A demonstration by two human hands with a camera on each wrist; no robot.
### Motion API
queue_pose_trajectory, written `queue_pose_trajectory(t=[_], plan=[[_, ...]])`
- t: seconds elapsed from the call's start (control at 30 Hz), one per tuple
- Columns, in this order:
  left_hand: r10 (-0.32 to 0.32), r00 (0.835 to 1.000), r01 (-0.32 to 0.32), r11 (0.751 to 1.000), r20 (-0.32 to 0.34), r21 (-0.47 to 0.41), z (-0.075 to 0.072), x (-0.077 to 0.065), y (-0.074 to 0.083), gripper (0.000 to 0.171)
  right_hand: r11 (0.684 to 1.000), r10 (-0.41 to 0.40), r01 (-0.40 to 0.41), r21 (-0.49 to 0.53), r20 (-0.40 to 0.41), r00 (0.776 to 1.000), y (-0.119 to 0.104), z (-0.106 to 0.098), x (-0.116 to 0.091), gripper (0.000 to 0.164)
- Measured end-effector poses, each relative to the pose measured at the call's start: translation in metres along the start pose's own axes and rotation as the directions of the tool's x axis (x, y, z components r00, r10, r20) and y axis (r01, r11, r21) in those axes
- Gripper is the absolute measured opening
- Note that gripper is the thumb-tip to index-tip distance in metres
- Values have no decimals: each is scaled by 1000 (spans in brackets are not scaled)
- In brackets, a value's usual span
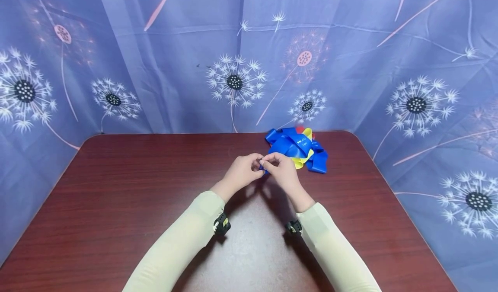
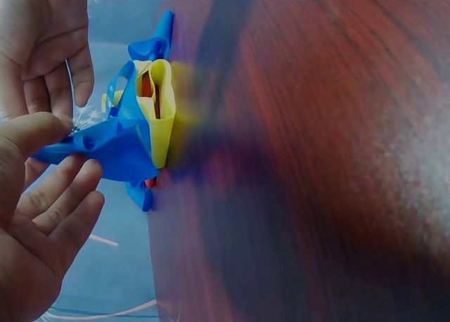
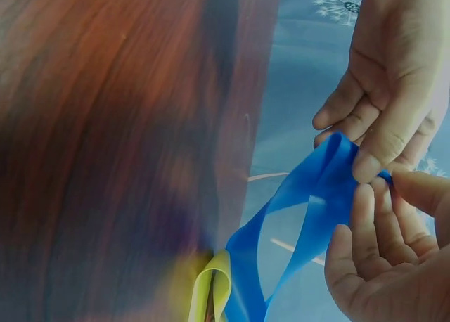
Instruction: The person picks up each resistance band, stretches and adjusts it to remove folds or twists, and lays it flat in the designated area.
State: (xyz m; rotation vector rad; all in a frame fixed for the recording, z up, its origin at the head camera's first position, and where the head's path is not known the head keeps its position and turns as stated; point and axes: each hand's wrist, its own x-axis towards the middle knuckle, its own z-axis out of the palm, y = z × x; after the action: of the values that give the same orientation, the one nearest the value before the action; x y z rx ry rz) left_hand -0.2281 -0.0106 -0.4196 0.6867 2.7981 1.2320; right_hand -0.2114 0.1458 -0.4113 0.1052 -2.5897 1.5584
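Observation:
Both hands meet over the far part of the table and hold one end of a blue resistance band (image 3: 302,180). My left hand (image 1: 242,171) pinches the band between thumb and fingers. Close beside it, my right hand (image 1: 283,171) pinches the same end, its thumb and fingertips at the band's edge. From the fingers the flat blue loop stretches toward the pile of bands (image 1: 289,144). In the left wrist view, a yellow band (image 2: 163,118) stands folded in that pile, with a bit of red showing inside it.
The pile lies at the far edge of the dark red wooden table (image 1: 128,188), right of centre, with one blue band end (image 1: 318,162) trailing to the right. A blue curtain (image 1: 186,67) with dandelion prints hangs behind and on both sides.

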Motion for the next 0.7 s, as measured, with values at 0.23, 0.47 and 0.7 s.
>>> queue_pose_trajectory(t=[0.23,0.47,0.7], plan=[[-13,1000,14,999,-12,31,1,-2,0,35,1000,-7,8,-10,30,1000,0,-1,-1,15],[-30,999,30,999,-12,40,1,-5,-6,34,999,-13,16,-40,69,998,4,-2,3,18],[-51,999,51,998,2,39,-9,-12,-8,28,974,-67,93,-209,130,989,18,-10,15,25]])
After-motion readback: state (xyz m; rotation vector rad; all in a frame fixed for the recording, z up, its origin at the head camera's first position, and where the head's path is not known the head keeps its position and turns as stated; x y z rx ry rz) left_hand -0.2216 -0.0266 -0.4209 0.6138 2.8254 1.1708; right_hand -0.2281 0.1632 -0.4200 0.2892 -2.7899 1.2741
